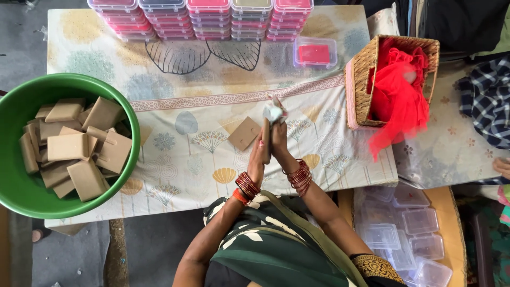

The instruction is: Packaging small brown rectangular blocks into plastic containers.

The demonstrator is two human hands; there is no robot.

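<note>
My left hand [258, 154] and my right hand [278, 139] are pressed together, palm to palm, above the patterned cloth [202, 90]. A small white crumpled wad [274, 110] sticks out from between the fingertips, held by both hands. Red bangles circle both wrists. One tan square block [244, 134] lies on the cloth just left of my hands. A green bowl [16, 191] at the left holds several more tan blocks [74, 149].
Stacks of lidded clear boxes with pink contents [202, 18] line the far edge, and a single such box [315, 52] stands apart. A wicker basket [361, 79] with red net fabric sits right. Empty clear boxes [404, 234] lie at the lower right. Another person's hand [502, 167] shows at the right edge.
</note>
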